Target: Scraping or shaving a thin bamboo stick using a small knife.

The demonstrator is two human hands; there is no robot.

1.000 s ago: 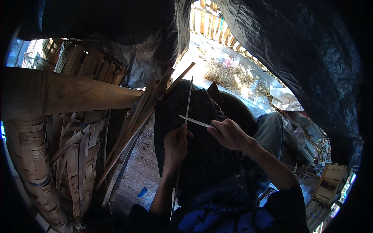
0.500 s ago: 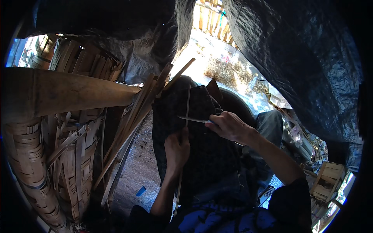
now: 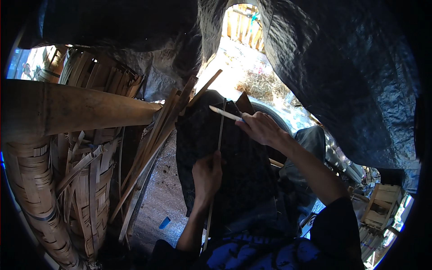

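Over my lap lies a dark cloth (image 3: 243, 180). My left hand (image 3: 207, 177) pinches a long thin bamboo strip (image 3: 220, 135), which runs from below my wrist up past the hand toward my knees. My right hand (image 3: 263, 129) is closed round the handle of a knife (image 3: 225, 113). Its pale blade points left and crosses the strip near the upper end; whether it touches the strip I cannot tell. The fingers of the right hand hide most of the handle.
To my left a thick bamboo pole (image 3: 99, 104) reaches inward above woven bamboo baskets (image 3: 31, 193). Split bamboo slats (image 3: 153, 148) lean beside my leg. Dark plastic sheeting (image 3: 333, 81) hangs overhead and at right. A wooden crate (image 3: 381, 204) stands at far right.
My right hand has moved up and slightly away along the strip, and the knife's blade now catches the light. My left hand has hardly moved.
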